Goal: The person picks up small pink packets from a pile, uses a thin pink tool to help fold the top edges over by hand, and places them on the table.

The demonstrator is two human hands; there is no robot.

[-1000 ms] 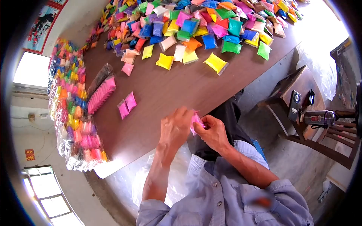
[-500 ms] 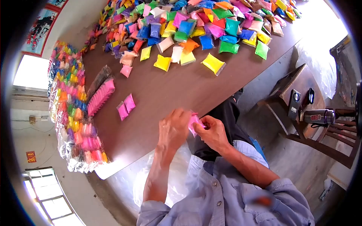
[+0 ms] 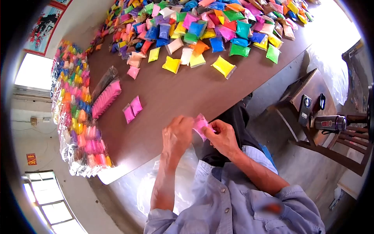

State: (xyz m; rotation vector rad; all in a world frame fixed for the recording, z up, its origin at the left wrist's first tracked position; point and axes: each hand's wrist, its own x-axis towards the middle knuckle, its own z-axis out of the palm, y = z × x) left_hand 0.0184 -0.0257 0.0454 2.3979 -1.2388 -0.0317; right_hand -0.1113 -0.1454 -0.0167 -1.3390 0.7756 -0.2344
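A small pink clay-like packet in clear film point(image 3: 201, 125) is held above the table's near edge. My right hand point(image 3: 223, 136) pinches its right side between thumb and fingers. On the packet's other side, my left hand point(image 3: 177, 134) is closed, its fingers curled at the film's edge; the fingertips are slightly blurred. Two more pink packets point(image 3: 133, 109) lie side by side on the table to the left. Beyond them is a long clear bag with a row of pink packets point(image 3: 106, 99).
A brown table point(image 3: 167, 91) carries a large heap of multicoloured packets point(image 3: 202, 29) at its far side. Bagged rows of coloured packets point(image 3: 80, 117) line the left edge. At right, a wooden stool point(image 3: 311, 87) holds a dark flask point(image 3: 330, 123) and a phone-like device point(image 3: 304, 110).
My left hand has shifted slightly left and down, and more of the pink packet shows between the hands. My right hand keeps its pinch. The view has moved slightly.
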